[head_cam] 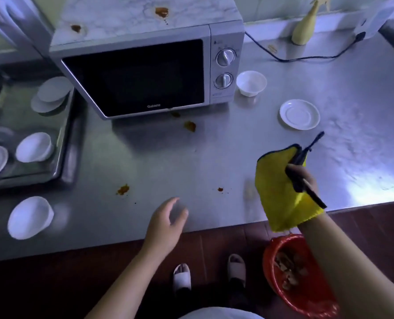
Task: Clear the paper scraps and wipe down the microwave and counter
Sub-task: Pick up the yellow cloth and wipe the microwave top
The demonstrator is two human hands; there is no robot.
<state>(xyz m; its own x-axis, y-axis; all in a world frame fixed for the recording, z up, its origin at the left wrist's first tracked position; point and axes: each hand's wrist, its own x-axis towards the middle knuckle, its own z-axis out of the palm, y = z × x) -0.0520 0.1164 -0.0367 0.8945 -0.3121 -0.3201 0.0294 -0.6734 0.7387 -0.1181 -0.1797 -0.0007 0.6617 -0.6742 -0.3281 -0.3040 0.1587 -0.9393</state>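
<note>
Wiping calls for the yellow cloth, gripped with a black tool in the right hand above the desk's near edge, pressed flat over each brown stain on desk and microwave, while the relaxed, empty left hand hovers clear.

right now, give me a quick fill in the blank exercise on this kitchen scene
1. The right hand grips slim black tongs and a ____ microfibre cloth.
2. The silver microwave oven has ____ round metal knobs on its front.
3. The red plastic bin of scraps stands on the ____.
4. The left hand, fingers relaxed above the steel counter, holds ____.
Missing words: yellow; two; floor; nothing.
</note>
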